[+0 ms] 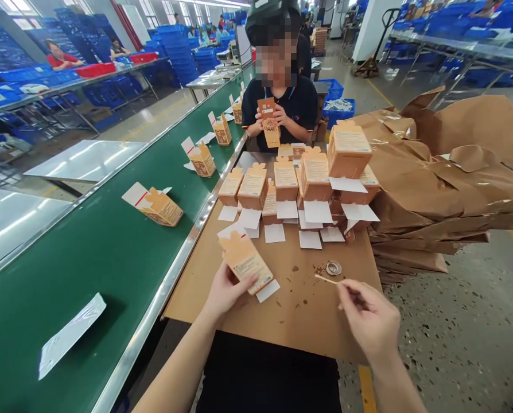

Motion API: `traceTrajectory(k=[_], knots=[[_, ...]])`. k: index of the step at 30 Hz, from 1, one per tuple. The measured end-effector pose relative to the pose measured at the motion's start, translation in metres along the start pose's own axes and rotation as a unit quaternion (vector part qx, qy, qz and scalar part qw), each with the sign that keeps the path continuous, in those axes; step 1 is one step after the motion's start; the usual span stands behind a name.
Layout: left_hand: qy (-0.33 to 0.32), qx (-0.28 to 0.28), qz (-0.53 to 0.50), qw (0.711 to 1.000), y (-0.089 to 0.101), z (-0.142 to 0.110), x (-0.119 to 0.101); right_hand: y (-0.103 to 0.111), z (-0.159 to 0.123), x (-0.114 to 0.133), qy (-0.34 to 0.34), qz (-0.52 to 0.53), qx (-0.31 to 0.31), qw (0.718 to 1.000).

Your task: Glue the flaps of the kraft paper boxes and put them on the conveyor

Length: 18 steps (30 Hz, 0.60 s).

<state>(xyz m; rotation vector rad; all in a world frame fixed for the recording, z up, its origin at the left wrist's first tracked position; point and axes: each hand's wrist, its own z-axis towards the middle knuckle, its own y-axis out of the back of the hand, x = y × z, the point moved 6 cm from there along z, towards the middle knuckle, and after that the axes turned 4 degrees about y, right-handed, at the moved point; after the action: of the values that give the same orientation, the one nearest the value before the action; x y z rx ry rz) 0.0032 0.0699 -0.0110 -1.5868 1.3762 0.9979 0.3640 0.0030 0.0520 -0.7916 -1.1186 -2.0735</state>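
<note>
Clamps carton (248, 261) in left fingers (248, 283) toward left edge of bench (291, 324), flaps (268, 291) not yet closed; pinches stick (326, 279) in right fingers (348, 285); has stacked cartons (350, 150), likewise unclosed, toward far edge.

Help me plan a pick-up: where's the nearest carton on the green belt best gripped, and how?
Probably across the carton body, coming down from the table side: its boxy end points there, while the white flap sticks out opposite.
</note>
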Motion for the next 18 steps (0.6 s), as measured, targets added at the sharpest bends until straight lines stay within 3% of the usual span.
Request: traceTrajectory(k=[3, 8, 13, 18], knots=[[-0.008, -0.009, 0.006, 1.0, -0.008, 0.009, -0.003, -0.049, -0.017, 0.024, 0.006, 0.062, 0.093, 0.994], [-0.022, 0.004, 0.02, 1.0, -0.01, 0.011, -0.001, -0.105, -0.026, 0.035, 0.032, 0.076, 0.135, 0.987], [-0.039, 0.009, 0.034, 0.999, -0.012, 0.012, 0.0, -0.117, -0.024, 0.031, 0.048, 0.078, 0.148, 0.985], [-0.038, 0.01, 0.04, 0.998, -0.012, 0.008, 0.001, -0.108, -0.021, 0.03, 0.042, 0.072, 0.136, 0.987]])
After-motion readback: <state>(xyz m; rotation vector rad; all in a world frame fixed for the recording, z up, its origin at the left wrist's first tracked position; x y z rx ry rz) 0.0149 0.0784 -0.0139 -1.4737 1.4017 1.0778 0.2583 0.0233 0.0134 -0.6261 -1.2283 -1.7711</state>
